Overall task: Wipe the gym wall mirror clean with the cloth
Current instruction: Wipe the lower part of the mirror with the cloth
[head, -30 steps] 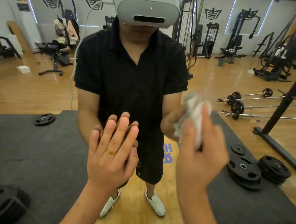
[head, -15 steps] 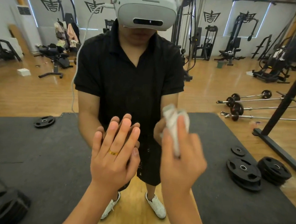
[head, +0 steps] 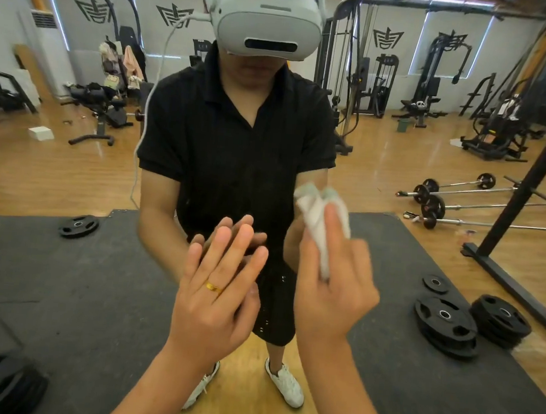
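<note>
Crumpled white cloth [head: 316, 218] pressed against the mirror [head: 386, 157].

left hand [head: 212, 301] flat on the mirror [head: 57, 286], right hand [head: 329, 295] just beside it to the right, cloth [head: 317, 217] seemingly pressed between that hand and the mirror.

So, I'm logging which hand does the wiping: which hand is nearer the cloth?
Right. The right hand holds the cloth itself; the left hand lies flat against the mirror, left of and below the cloth, not touching it.
</note>
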A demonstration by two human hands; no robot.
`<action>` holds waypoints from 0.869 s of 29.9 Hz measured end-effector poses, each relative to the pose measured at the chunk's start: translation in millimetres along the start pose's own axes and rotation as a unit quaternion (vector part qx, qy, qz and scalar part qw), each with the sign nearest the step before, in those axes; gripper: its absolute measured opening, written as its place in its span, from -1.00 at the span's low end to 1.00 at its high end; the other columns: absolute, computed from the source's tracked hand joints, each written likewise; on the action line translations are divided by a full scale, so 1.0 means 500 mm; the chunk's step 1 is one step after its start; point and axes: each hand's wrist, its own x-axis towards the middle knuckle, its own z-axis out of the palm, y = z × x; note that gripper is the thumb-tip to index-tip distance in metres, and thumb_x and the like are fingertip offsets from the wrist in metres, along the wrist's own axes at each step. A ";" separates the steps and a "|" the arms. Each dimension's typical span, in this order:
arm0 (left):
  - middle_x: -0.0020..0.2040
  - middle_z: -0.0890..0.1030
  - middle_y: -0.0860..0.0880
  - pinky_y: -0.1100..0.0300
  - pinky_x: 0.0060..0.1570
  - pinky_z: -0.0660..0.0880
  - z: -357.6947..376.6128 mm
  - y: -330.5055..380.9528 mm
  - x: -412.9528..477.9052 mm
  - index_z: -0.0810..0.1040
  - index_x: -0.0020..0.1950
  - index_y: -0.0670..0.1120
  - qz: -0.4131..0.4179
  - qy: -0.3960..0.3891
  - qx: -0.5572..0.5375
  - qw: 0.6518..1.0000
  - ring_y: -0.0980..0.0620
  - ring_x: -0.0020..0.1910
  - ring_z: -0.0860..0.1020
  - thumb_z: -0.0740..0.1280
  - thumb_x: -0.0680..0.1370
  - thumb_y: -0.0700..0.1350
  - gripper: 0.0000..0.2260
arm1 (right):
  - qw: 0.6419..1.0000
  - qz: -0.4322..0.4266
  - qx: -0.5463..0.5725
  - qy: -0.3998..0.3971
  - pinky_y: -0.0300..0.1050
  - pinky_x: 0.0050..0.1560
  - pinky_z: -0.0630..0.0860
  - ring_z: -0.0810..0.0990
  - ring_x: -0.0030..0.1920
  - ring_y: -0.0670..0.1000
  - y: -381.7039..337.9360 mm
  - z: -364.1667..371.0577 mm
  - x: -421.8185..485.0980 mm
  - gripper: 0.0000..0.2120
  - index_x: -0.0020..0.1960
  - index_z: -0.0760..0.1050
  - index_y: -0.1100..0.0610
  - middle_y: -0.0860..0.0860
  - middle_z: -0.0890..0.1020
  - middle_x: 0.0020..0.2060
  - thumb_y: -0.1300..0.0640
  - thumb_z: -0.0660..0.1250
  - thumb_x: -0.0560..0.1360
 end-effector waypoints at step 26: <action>0.62 0.26 -0.12 -0.11 0.62 0.01 -0.131 -0.228 -0.054 0.36 0.54 -0.22 0.006 0.045 0.087 0.995 -0.10 0.64 0.16 0.25 0.65 -0.01 -0.50 | 0.997 -0.004 -0.004 -0.077 -0.32 -0.21 0.46 0.48 -0.23 -0.13 -0.113 0.030 -0.124 -0.78 0.27 0.58 0.22 0.10 0.64 -0.20 0.15 0.30 0.69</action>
